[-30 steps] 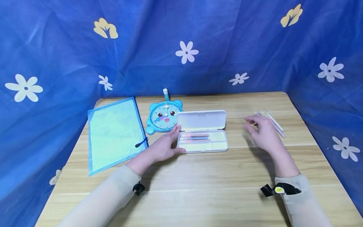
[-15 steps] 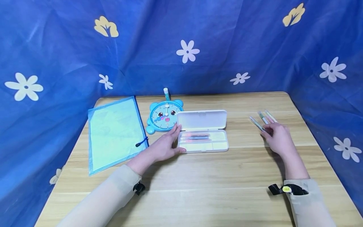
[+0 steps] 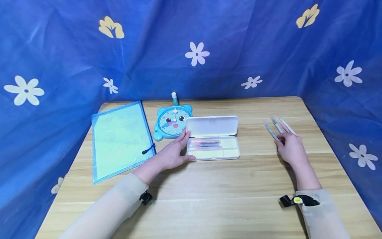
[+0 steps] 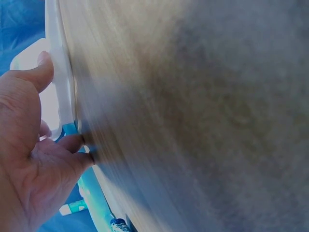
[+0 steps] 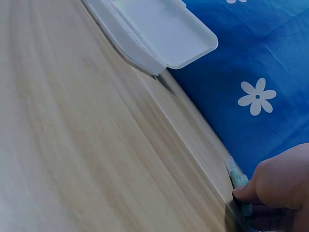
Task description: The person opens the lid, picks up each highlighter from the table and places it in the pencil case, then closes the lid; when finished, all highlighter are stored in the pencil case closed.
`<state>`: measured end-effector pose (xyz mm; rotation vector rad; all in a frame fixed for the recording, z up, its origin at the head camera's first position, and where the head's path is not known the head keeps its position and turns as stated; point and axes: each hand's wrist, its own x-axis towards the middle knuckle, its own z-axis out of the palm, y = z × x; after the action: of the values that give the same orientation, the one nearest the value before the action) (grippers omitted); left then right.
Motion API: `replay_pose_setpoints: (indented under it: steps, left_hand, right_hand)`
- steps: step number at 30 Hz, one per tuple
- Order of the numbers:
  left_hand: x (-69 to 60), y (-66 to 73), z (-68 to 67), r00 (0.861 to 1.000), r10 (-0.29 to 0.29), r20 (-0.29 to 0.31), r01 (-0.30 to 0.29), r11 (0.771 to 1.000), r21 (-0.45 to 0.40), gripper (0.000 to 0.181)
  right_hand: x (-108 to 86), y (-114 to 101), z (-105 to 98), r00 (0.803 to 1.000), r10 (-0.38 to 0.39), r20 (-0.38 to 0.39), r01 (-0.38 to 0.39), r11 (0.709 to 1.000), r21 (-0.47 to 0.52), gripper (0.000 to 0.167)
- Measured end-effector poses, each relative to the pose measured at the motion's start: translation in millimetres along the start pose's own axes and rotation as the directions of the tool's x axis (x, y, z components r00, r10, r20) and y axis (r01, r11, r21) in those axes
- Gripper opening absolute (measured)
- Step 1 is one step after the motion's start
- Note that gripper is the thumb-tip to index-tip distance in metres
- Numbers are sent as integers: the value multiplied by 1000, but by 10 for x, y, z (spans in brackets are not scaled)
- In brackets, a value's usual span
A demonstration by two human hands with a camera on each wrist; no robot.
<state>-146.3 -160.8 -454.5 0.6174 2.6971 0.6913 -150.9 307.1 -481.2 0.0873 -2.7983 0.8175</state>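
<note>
A white pencil case (image 3: 231, 143) lies with its lid raised in the middle of the table, and several slim pens (image 3: 206, 144) are in its back compartment. My left hand (image 3: 171, 155) holds the case's left end, thumb at the front corner and fingers toward the hinge. Over on the right, my right hand (image 3: 292, 147) pinches a pen with a greenish end (image 3: 270, 130) between thumb and fingers. Beside it lie another pen (image 3: 277, 125) and whitish-pink pens (image 3: 286, 125), their near ends hidden by the hand. The right wrist view shows the greenish pen (image 5: 236, 176) at the thumb.
Behind my left hand lies a blue toy clock (image 3: 174, 122) with a cartoon face, a white-capped tube (image 3: 174, 98) behind it. A light blue mesh pouch (image 3: 122, 142) lies on the left. Blue flowered cloth (image 3: 221, 76) borders the table's back and sides.
My right hand has moved right and slightly toward me, from beside the pens to pinching one, which now lies apart on the left of the others. The left hand stays on the case.
</note>
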Motion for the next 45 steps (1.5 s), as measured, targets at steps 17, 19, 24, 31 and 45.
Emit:
replay_pose_setpoints:
  steps: [17, 19, 24, 31, 45]
  left_hand:
    - [-6, -8, 3, 1000, -12, -5, 12, 1000, 7, 109]
    - [-13, -9, 5, 1000, -13, -3, 13, 1000, 4, 109]
    - [-15, -4, 4, 1000, -13, -1, 13, 1000, 1, 109]
    - [-6, 6, -4, 1000, -9, -6, 9, 1000, 8, 110]
    - [-2, -7, 5, 1000, -6, -2, 6, 1000, 7, 110]
  right_hand:
    - [149, -483, -163, 978, -98, -184, 126, 981, 146, 12]
    - [175, -598, -185, 972, -115, -204, 150, 975, 167, 12]
    - [231, -876, -213, 951, -161, -263, 219, 953, 209, 12]
    - [292, -1182, -182, 937, -251, -242, 313, 913, 262, 16]
    - [354, -1554, 301, 891, -454, -26, 443, 852, 281, 16]
